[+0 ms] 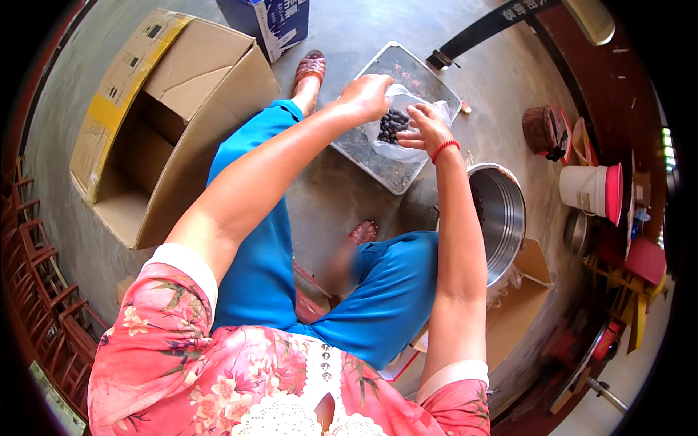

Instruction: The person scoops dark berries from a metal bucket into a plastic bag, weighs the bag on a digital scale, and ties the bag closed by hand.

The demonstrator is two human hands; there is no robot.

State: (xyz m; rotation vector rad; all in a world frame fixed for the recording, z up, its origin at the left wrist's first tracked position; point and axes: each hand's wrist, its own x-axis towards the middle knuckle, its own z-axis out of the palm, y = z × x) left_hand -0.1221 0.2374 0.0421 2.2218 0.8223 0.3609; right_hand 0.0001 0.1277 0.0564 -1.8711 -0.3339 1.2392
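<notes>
A clear plastic bag (398,152) sits on a flat grey metal platform (389,178), which looks like that of a floor scale. Inside the bag lies a heap of small dark round pieces (393,123), like nuts or seeds; their kind I cannot make out. My left hand (367,98) is closed at the bag's upper left rim, pinching the plastic. At the right side of the bag is my right hand (427,129), its fingers spread and curved over the opening. Nothing shows between those fingers.
Beside my right forearm stands a shiny metal bucket (507,218) with dark contents. A large open cardboard box (211,94) is at left, a blue box (265,22) beyond it. A black post (483,33) rises past the platform. White buckets (582,187) stand at far right.
</notes>
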